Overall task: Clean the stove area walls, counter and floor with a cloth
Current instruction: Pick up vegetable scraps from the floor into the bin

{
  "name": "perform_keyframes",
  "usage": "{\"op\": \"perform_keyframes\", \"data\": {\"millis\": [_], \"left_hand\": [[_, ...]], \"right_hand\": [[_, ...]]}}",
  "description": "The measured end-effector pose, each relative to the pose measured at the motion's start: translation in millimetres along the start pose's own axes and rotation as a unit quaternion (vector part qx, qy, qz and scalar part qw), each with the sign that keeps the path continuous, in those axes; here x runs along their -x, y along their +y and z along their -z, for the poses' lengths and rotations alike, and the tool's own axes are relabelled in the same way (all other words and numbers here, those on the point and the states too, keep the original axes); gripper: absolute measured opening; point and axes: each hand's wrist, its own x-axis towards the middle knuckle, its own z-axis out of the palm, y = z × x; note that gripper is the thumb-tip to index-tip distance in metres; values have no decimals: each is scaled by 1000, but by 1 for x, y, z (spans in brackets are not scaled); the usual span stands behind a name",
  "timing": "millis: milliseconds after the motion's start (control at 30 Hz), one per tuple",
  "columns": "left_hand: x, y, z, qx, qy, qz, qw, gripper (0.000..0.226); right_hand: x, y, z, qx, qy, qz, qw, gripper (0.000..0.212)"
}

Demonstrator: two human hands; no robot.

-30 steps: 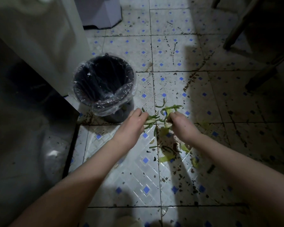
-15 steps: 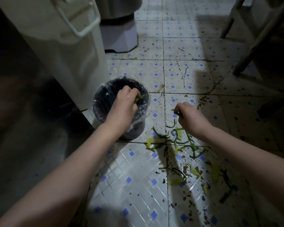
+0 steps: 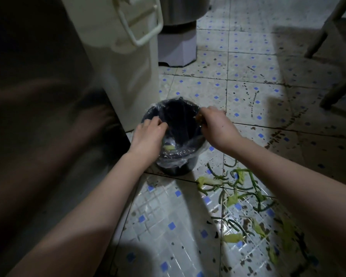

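A small black bin (image 3: 174,168) lined with a clear plastic bag stands on the tiled floor (image 3: 176,222). My left hand (image 3: 148,134) hovers over its left rim with curled fingers; a pale scrap lies in the bag just below it. My right hand (image 3: 216,124) is at the bin's right rim and pinches a small brownish scrap (image 3: 199,118). Green stalks and leaf scraps (image 3: 238,188) are scattered on the floor to the right of the bin. No cloth is in view.
A cream cabinet door with a handle (image 3: 128,56) stands close behind the bin. A grey appliance base (image 3: 176,48) sits further back. Furniture legs (image 3: 336,90) are at the upper right. The tiles are spotted with dark dirt.
My right hand left the floor scraps and came to the bin's right rim with a scrap. My left hand stayed over the bin and shifted to its left side.
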Motion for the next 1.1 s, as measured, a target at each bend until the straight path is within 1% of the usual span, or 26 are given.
{"op": "perform_keyframes", "data": {"millis": [67, 167, 333, 467, 733, 933, 1100], "left_hand": [[4, -2, 2, -32, 6, 18, 999, 31], [9, -2, 4, -34, 17, 44, 998, 29], [13, -3, 8, -30, 28, 50, 998, 28], [14, 1, 11, -28, 28, 51, 998, 28], [13, 30, 14, -18, 30, 8, 999, 27], [11, 59, 11, 1, 27, -30, 999, 29], [12, 89, 4, 15, 30, -86, 996, 28]], "right_hand": [[-5, -7, -4, -7, -3, 7, 1000, 23], [-10, -13, -14, -19, 0, 18, 1000, 21], [-9, -15, -25, -31, -6, 29, 999, 34], [-2, -8, -24, -24, -3, 15, 1000, 34], [26, 26, -6, 20, 28, -18, 999, 29], [55, 59, 8, 52, 21, -50, 997, 36], [77, 81, 9, 83, -20, -78, 993, 38]]}}
